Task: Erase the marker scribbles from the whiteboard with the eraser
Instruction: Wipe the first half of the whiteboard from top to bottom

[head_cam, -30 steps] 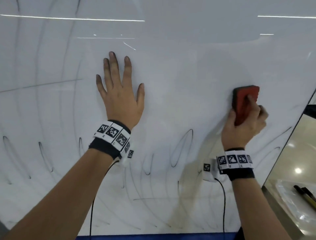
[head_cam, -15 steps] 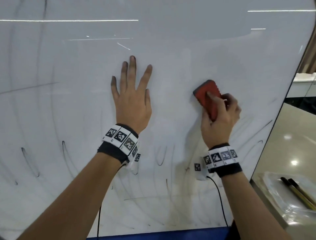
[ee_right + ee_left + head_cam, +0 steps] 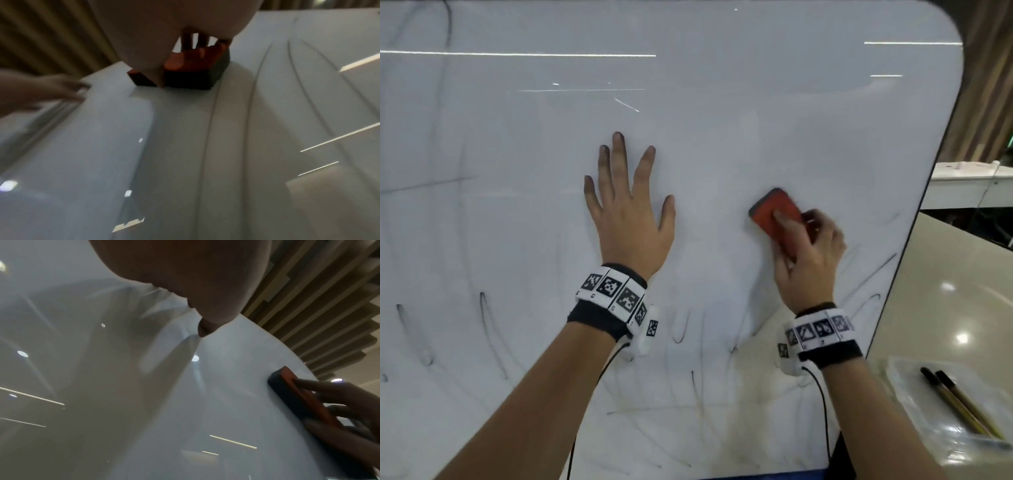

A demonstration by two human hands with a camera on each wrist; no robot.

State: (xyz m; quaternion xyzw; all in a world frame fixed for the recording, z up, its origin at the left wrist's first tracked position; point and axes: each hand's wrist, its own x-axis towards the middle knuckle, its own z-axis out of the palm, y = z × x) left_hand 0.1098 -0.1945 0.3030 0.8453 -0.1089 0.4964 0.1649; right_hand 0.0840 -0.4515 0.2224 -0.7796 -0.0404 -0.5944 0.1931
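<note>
A large whiteboard (image 3: 722, 102) fills the head view, with faint black marker scribbles (image 3: 681, 325) along its lower half and near its right edge. My right hand (image 3: 808, 253) grips a red eraser (image 3: 774, 214) with a dark felt pad and presses it flat on the board, right of centre. The eraser (image 3: 296, 395) shows at the right of the left wrist view and the eraser (image 3: 193, 71) at top centre of the right wrist view. My left hand (image 3: 630, 212) lies flat on the board with fingers spread, left of the eraser, its fingertips smudged dark.
The board's right edge (image 3: 914, 233) runs diagonally down. Beyond it a glossy beige surface holds a clear tray (image 3: 914, 404) with two dark pens (image 3: 959, 404). A white ledge (image 3: 969, 185) and slatted wall (image 3: 989, 85) stand at the far right.
My right hand has slid the eraser leftward across the board toward my left hand. Scribbles under its path have faded. The view has shifted right, showing more of the board's right edge.
</note>
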